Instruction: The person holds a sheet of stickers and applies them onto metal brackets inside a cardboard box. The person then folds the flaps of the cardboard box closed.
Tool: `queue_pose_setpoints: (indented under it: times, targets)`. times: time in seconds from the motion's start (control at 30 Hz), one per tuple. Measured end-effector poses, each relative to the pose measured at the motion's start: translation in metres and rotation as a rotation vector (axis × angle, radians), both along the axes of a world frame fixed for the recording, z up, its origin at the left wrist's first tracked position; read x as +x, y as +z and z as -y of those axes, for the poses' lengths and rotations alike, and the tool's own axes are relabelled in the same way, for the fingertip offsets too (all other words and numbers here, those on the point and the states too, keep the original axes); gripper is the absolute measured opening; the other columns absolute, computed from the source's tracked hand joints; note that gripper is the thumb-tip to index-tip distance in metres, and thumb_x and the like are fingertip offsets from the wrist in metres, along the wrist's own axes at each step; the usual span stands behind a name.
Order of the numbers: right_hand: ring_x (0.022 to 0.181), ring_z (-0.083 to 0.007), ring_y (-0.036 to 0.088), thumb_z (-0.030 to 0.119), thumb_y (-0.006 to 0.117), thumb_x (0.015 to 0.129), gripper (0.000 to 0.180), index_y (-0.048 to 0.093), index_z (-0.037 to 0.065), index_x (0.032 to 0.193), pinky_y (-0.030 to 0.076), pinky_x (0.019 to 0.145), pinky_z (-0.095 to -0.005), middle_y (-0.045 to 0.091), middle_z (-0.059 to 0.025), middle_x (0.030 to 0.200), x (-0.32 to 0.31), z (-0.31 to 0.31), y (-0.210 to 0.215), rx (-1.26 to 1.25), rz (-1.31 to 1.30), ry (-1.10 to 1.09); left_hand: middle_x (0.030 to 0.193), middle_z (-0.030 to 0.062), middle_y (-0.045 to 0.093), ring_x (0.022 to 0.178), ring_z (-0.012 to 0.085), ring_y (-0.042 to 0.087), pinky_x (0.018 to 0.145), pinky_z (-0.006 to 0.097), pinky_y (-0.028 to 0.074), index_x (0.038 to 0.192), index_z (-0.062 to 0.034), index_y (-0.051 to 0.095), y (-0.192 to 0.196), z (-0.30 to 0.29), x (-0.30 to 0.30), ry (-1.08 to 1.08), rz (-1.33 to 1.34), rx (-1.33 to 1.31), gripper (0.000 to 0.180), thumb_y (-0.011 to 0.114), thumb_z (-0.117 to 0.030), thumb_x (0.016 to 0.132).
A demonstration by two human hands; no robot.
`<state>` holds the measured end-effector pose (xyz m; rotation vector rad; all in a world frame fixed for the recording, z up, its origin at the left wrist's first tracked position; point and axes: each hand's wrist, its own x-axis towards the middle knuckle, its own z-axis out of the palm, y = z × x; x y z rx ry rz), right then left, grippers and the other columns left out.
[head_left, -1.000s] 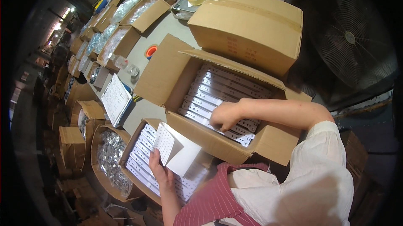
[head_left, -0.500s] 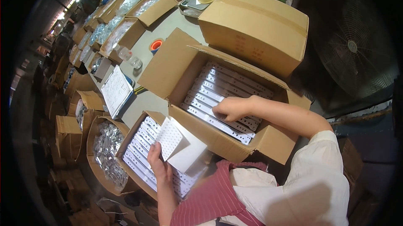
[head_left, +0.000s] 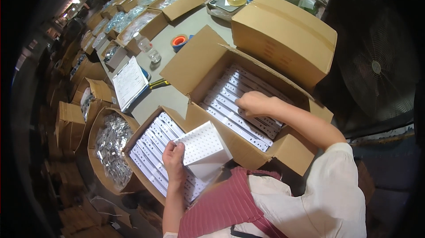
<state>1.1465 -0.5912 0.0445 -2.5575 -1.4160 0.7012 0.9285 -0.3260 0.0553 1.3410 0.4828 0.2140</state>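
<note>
My left hand (head_left: 174, 160) pinches the edge of a folded white sheet (head_left: 204, 144) printed with rows of small dots. The sheet hangs over a cardboard box (head_left: 175, 116) packed with white, hole-punched metal strips (head_left: 148, 163). Inside the larger open carton (head_left: 183, 67) to the right, my right hand (head_left: 254, 104) is closed, fingers down, against a layer of similar white strips (head_left: 237, 125). Whatever its fingertips grip is hidden beneath the hand.
A closed carton (head_left: 283, 34) stands behind the open one. A clipboard with paper (head_left: 129, 81), a clear bottle (head_left: 148, 48) and an orange tape roll (head_left: 179, 41) lie on the table. At left, a box holds shiny metal parts (head_left: 114, 145). A fan (head_left: 375, 66) is at far right.
The sheet in my left hand has turned, so its dotted face now shows more broadly. My right hand stays in the carton, and the whole view has shifted a little.
</note>
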Motion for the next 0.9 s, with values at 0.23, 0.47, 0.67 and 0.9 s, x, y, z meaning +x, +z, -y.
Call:
queue_pose_setpoints:
  times: [0.23,0.47,0.67,0.9]
  targets:
    - [0.090,-0.0352,0.060,0.006,0.065,0.083,0.014,0.059,0.003,0.095,0.049,0.076,-0.0425,0.061,-0.0154,0.093,-0.056,-0.037,0.057,0.807,0.023,0.030,0.062,-0.0098,0.046,0.055,-0.0013,0.035,0.048,0.018,0.023,0.086,-0.0084,0.051,0.004,0.014,-0.003,0.001,0.062,0.103,0.015,0.063,-0.009,0.095]
    - [0.090,-0.0351,0.057,0.007,0.067,0.075,0.024,0.056,0.003,0.096,0.048,0.080,-0.0424,0.058,-0.0157,0.095,-0.069,-0.065,0.072,0.815,0.429,0.059,0.070,-0.0039,0.053,0.059,0.0019,0.042,0.053,0.018,0.030,0.087,-0.0070,0.050,0.008,0.005,-0.009,-0.001,0.118,0.259,0.019,0.066,-0.012,0.095]
    - [0.092,-0.0341,0.060,0.003,0.069,0.073,0.027,0.058,0.002,0.098,0.050,0.082,-0.0402,0.060,-0.0143,0.097,-0.083,-0.083,0.072,0.807,0.247,0.161,0.073,0.0024,0.065,0.068,0.0043,0.056,0.059,0.020,0.044,0.084,-0.0016,0.056,0.013,0.009,-0.012,0.009,0.163,0.381,0.015,0.065,-0.008,0.094]
    - [0.090,-0.0329,0.059,0.002,0.067,0.072,0.026,0.057,0.002,0.097,0.050,0.082,-0.0394,0.058,-0.0140,0.093,-0.084,-0.091,0.077,0.778,0.310,0.250,0.076,0.0050,0.068,0.071,0.0072,0.061,0.065,0.022,0.049,0.090,0.0008,0.062,0.010,0.004,-0.016,-0.030,0.185,0.442,0.011,0.067,-0.008,0.093]
